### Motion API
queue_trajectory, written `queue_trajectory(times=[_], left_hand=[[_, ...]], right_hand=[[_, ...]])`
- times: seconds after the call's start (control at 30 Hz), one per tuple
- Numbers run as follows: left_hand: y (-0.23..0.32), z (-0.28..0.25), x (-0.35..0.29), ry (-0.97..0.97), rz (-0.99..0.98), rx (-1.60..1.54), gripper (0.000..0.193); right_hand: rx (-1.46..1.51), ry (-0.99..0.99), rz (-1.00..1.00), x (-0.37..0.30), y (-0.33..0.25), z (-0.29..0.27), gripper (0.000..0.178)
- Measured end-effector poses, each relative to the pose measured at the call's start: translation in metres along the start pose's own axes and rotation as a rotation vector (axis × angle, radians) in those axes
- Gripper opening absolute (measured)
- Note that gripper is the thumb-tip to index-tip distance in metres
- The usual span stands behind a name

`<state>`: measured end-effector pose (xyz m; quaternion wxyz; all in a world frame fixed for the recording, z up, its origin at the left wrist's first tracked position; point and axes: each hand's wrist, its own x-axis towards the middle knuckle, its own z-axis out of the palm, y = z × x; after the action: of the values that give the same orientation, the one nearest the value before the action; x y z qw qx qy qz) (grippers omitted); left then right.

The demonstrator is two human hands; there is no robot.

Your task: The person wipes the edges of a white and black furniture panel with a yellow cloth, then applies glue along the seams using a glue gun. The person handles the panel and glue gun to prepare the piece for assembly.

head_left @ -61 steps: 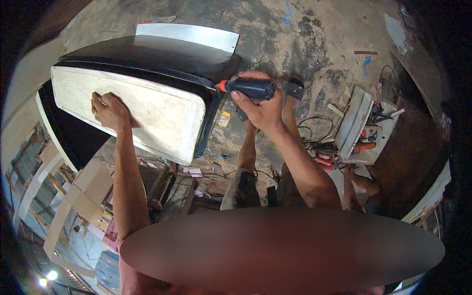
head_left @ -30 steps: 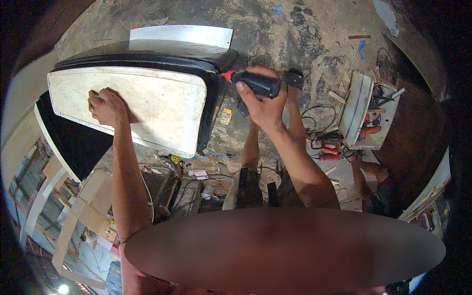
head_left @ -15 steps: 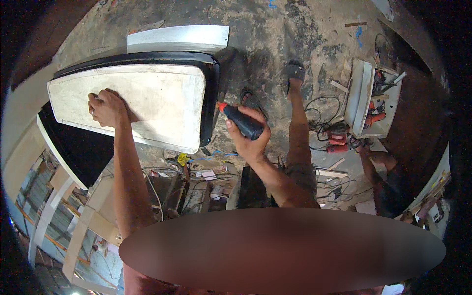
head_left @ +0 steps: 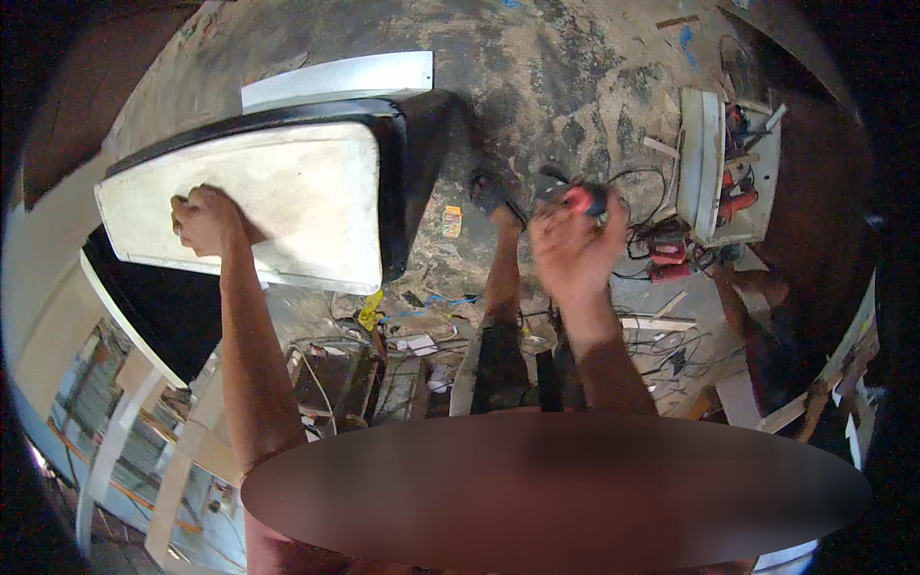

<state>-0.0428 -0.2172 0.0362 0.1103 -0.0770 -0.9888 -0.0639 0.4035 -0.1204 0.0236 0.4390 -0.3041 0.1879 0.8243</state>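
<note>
A long off-white panel with rounded corners (head_left: 307, 206) lies at the left, framed by a black padded edge (head_left: 391, 172). My left hand (head_left: 206, 220) rests on it with fingers curled inward; whatever they hold, if anything, is hidden. To the right of the panel, over the floor, my right hand (head_left: 575, 249) grips a black bottle with a red nozzle (head_left: 581, 199). Motion blurs that hand, and its fingers cover part of the bottle.
A white metal strip (head_left: 335, 79) lies beyond the panel. At the right stands a white open box (head_left: 704, 168) with tools; a co-worker's hand (head_left: 725, 259) is near a red power tool (head_left: 669, 264). Cables, wood pieces and a yellow packet (head_left: 452, 220) lie on the floor.
My right hand has swung right with the bottle, away from the panel's edge. My left hand stays on the panel. The view has shifted slightly, and my legs appear further left.
</note>
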Motion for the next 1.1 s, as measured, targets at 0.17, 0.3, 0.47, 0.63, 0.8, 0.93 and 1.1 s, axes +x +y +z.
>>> queue_trajectory(times=[0.17, 0.3, 0.47, 0.63, 0.8, 0.93, 1.1], left_hand=[[0.002, 0.002, 0.004, 0.015, -0.015, 0.017, 0.062], [0.0, 0.003, 0.006, 0.024, 0.005, 0.031, 0.061], [0.0, 0.001, 0.005, 0.052, 0.266, -0.087, 0.054], [0.003, -0.002, 0.003, 0.005, 0.329, -0.187, 0.053], [0.003, -0.003, 0.002, -0.005, 0.325, -0.116, 0.056], [0.003, 0.0, 0.002, -0.002, 0.322, -0.138, 0.056], [0.003, 0.0, 0.002, -0.012, 0.323, -0.121, 0.057]], right_hand=[[-0.349, 0.091, -0.097, 0.039, -0.015, 0.001, 0.033], [-0.304, 0.003, 0.067, 0.053, 0.031, -0.01, 0.036], [-0.416, 0.102, -0.048, 0.066, 0.074, 0.0, 0.034], [-0.757, -0.063, -0.507, 0.076, 0.105, 0.011, 0.036], [-0.725, -0.109, -0.642, 0.076, 0.123, 0.016, 0.03], [-0.73, -0.07, -0.676, 0.073, 0.134, 0.02, 0.028], [-0.769, -0.087, -0.728, 0.074, 0.14, 0.02, 0.028]])
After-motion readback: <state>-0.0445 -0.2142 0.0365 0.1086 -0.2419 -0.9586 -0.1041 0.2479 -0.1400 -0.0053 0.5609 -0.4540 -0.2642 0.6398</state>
